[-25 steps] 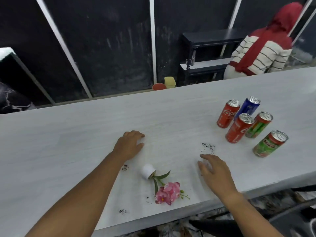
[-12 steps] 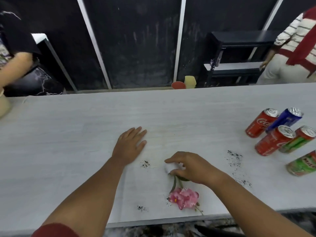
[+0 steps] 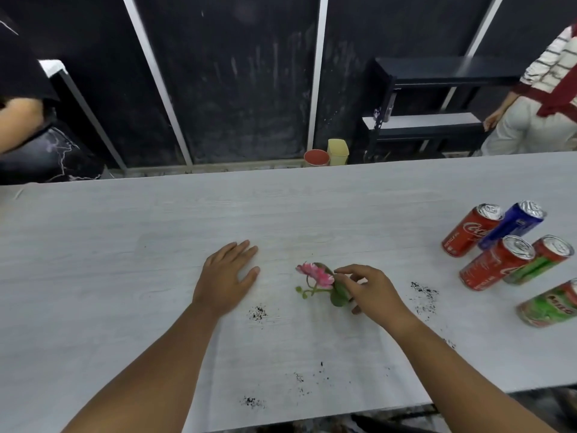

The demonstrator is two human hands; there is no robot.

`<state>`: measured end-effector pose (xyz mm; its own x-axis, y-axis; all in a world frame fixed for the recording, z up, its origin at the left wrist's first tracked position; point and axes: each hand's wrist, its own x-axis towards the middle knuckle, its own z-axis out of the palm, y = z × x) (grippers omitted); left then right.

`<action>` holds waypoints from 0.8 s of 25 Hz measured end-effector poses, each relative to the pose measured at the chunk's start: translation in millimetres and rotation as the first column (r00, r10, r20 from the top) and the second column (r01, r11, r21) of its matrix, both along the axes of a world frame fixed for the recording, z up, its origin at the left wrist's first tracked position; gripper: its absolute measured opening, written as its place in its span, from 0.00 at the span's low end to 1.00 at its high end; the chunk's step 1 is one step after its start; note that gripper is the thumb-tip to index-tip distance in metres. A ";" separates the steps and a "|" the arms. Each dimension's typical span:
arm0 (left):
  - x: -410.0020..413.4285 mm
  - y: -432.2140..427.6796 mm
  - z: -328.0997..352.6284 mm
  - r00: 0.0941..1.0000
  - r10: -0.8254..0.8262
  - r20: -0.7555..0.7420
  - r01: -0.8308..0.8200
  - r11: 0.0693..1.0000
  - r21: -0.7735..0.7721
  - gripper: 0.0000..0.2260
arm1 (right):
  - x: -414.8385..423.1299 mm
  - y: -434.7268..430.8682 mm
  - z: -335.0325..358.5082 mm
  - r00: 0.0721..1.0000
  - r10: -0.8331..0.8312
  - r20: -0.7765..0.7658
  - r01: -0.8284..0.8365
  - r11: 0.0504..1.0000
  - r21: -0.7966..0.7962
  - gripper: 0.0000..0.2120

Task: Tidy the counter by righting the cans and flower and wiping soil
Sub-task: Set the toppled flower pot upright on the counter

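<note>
A pink flower (image 3: 316, 276) with green leaves stands up from the grey counter (image 3: 125, 245), its small pot hidden under my right hand (image 3: 371, 292), which grips it. My left hand (image 3: 226, 276) lies flat on the counter to the left of the flower, fingers apart, holding nothing. Several upright cans stand at the right: two red ones (image 3: 470, 234) (image 3: 495, 264), a blue one (image 3: 512, 223) and two green ones (image 3: 537, 264) (image 3: 549, 307). Dark soil (image 3: 424, 296) is scattered right of my right hand, with more soil (image 3: 257, 314) below my left hand and soil specks (image 3: 253, 401) near the front edge.
Beyond the counter's far edge are a red cup (image 3: 316, 157) and a yellow container (image 3: 337, 151) on the floor, and a black shelf unit (image 3: 431, 104). One person (image 3: 543, 104) stands at the back right, another (image 3: 22, 104) at the left.
My right hand has lifted the flower from lying on its side to standing up, its bloom now pointing away from me. My left hand has stayed flat.
</note>
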<state>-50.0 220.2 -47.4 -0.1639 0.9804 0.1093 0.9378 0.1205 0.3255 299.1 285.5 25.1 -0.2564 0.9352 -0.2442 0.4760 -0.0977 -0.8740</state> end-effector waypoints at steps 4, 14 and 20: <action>-0.4 -0.3 -2.1 1.000 0.000 0.006 0.000 1.000 0.016 0.26 | -1.9 0.0 -4.5 0.993 -0.061 -0.101 0.056 0.997 -0.050 0.11; -2.5 2.6 -4.1 1.000 -0.006 -0.001 0.006 1.000 0.022 0.26 | 9.4 5.0 -19.0 0.919 -0.171 -0.356 0.105 0.974 -0.199 0.14; 16.5 16.2 2.8 0.997 0.068 -0.038 -0.064 0.994 0.093 0.25 | 48.9 35.9 -6.9 0.921 -0.300 -0.246 0.304 0.952 -0.025 0.17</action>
